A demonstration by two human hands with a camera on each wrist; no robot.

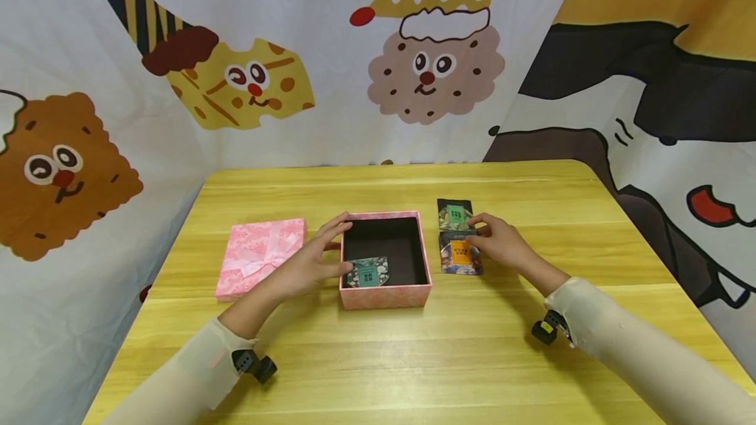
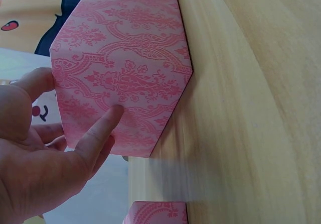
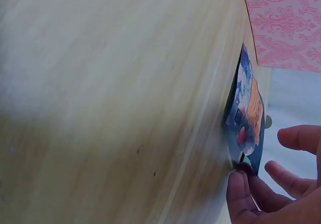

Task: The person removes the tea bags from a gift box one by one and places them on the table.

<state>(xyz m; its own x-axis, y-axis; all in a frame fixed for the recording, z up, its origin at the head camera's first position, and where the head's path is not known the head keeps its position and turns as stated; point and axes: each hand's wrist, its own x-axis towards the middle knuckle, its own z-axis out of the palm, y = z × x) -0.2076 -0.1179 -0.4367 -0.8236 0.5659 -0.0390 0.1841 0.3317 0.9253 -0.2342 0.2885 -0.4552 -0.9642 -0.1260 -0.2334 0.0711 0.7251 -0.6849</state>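
Note:
An open pink box (image 1: 385, 298) with a dark inside stands mid-table. My left hand (image 1: 313, 260) rests at its left side, fingers fairly straight and touching the box. In the left wrist view, a fingertip (image 2: 115, 112) lies against the patterned pink wall. A flat sachet with a teal label (image 1: 367, 273) lies inside the box, at the front left. Right of the box, my right hand (image 1: 501, 241) pinches the right edge of a dark sachet with an orange label (image 1: 462, 256). Behind that one lies a green-labelled sachet (image 1: 453, 212), partly covered by a finger.
A pink lid with a ribbon bow (image 1: 260, 256) lies left of the box, beyond my left forearm. All of it sits on a wooden table (image 1: 401, 359). A cartoon-printed cloth (image 1: 331, 136) hangs behind the far edge.

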